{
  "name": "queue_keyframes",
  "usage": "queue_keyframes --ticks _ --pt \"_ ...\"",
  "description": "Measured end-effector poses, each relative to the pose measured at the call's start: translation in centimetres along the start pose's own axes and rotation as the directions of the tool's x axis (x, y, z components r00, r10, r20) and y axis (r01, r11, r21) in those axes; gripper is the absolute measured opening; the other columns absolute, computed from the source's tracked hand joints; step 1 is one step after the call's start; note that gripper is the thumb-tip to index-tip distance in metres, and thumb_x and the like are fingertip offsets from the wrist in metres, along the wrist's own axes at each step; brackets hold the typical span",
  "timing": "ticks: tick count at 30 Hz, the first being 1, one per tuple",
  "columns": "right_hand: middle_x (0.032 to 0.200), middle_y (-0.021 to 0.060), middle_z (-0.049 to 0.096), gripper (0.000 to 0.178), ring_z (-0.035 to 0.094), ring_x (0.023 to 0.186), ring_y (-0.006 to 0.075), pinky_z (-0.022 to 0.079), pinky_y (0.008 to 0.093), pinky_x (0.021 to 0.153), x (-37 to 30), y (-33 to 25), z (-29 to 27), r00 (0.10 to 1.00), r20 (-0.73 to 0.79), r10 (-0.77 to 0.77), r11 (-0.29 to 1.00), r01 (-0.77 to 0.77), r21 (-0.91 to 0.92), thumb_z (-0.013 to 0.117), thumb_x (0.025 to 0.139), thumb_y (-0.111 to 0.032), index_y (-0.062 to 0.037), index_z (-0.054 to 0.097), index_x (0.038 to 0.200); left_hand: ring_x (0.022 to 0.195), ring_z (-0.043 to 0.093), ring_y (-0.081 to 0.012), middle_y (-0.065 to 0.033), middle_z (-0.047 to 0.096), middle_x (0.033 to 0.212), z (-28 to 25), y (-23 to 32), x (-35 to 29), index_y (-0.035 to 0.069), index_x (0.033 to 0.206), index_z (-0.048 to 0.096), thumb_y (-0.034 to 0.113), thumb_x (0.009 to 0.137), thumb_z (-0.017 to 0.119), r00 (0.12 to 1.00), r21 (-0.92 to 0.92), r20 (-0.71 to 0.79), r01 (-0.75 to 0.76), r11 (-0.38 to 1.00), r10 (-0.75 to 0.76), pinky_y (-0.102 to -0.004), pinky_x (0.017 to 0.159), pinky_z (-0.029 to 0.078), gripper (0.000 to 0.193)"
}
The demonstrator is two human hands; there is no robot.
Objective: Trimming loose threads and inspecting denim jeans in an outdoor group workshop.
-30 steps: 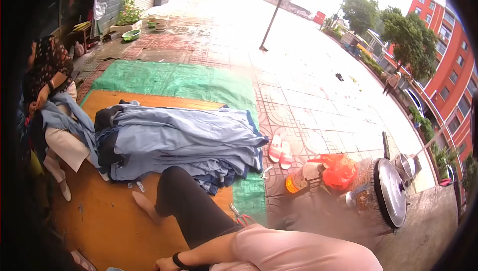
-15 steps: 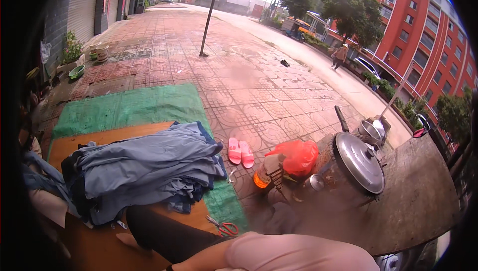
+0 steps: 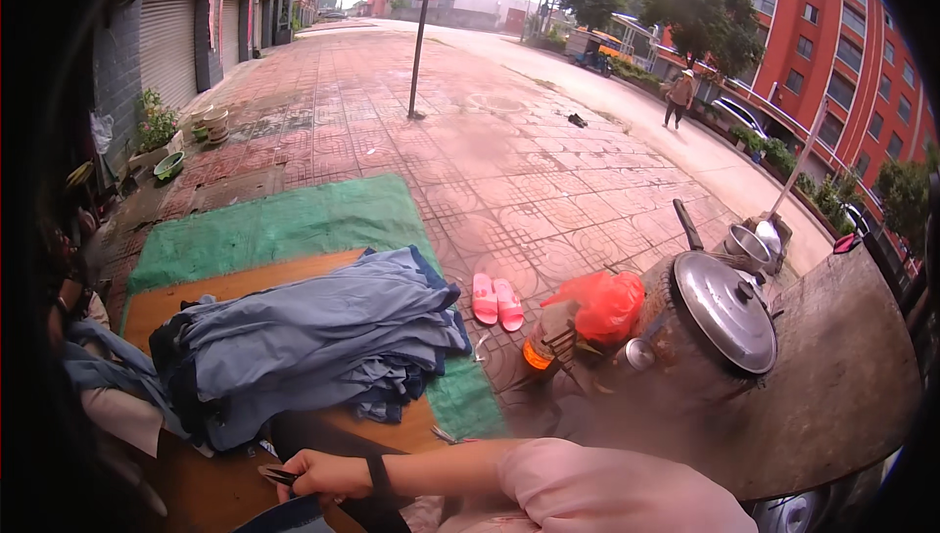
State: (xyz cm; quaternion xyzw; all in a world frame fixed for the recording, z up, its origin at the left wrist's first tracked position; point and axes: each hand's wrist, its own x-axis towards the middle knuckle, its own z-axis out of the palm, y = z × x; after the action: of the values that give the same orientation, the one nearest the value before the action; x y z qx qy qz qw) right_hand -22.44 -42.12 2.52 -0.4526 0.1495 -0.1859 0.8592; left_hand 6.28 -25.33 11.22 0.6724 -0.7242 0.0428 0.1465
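Observation:
My right hand (image 3: 328, 474) reaches leftward from a pink sleeve at the bottom of the view, with a dark band on the wrist. Its fingers are closed on a small dark metal cutting tool (image 3: 278, 476), like thread snips. Just below the hand shows a bit of blue cloth (image 3: 284, 518), and a leg in black trousers (image 3: 313, 432) lies above it. A large pile of blue garments (image 3: 313, 347) lies on the orange mat (image 3: 196, 479) just beyond. My left hand is not in view.
A green tarp (image 3: 284, 225) lies beyond the mat. Pink slippers (image 3: 496, 300), a bottle of orange liquid (image 3: 537, 349), an orange bag (image 3: 602, 303) and a lidded metal pot (image 3: 725, 313) sit at right. Another person (image 3: 98, 386) sits at the left edge. A pole (image 3: 423, 34) stands on the pavement.
The view has swung up and to the right, showing more street and the pot. My right hand has come further into view near the garment pile.

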Motion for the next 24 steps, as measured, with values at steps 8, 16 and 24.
queue_keyframes --ticks 8,16,24 --pt "0.071 0.0007 0.059 0.031 0.042 0.044 0.0031 0.027 0.0175 0.035 -2.7 -1.0 -3.2 0.96 -0.171 0.223 0.974 -0.212 0.082 0.043 0.084 0.001 -0.0037 0.064 0.108 0.09 0.061 -0.0105 -0.0022 0.064 0.097 3.0 2.7 -2.0 0.004 0.106 0.059 0.01 0.098 0.05 0.8 -0.955 0.248 0.297 0.002 -0.547 -0.0273 0.082 0.049 0.013" --pt "0.078 0.0032 0.061 0.032 0.038 0.045 0.0034 0.03 0.0183 0.037 -1.2 1.1 -3.9 0.96 0.184 0.209 0.889 -0.266 0.374 0.046 0.086 -0.001 0.002 0.06 0.115 0.085 0.06 -0.0084 0.0003 0.064 0.096 3.1 3.6 -3.3 0.003 0.107 0.061 0.011 0.098 0.053 0.717 -0.959 0.284 0.206 -0.196 -0.637 -0.0223 0.077 0.048 0.014" --pt "0.069 -0.0009 0.052 0.038 0.038 0.051 0.004 0.026 0.0192 0.044 -1.6 0.7 -3.7 0.941 0.295 0.167 0.98 -0.191 0.056 0.076 0.079 -0.024 0.002 0.061 0.102 0.089 0.058 -0.007 -0.0001 0.064 0.097 2.8 2.7 -4.2 0.001 0.106 0.063 0.01 0.096 0.055 0.73 -0.974 0.224 0.156 -0.161 -0.645 -0.0217 0.082 0.046 0.015"
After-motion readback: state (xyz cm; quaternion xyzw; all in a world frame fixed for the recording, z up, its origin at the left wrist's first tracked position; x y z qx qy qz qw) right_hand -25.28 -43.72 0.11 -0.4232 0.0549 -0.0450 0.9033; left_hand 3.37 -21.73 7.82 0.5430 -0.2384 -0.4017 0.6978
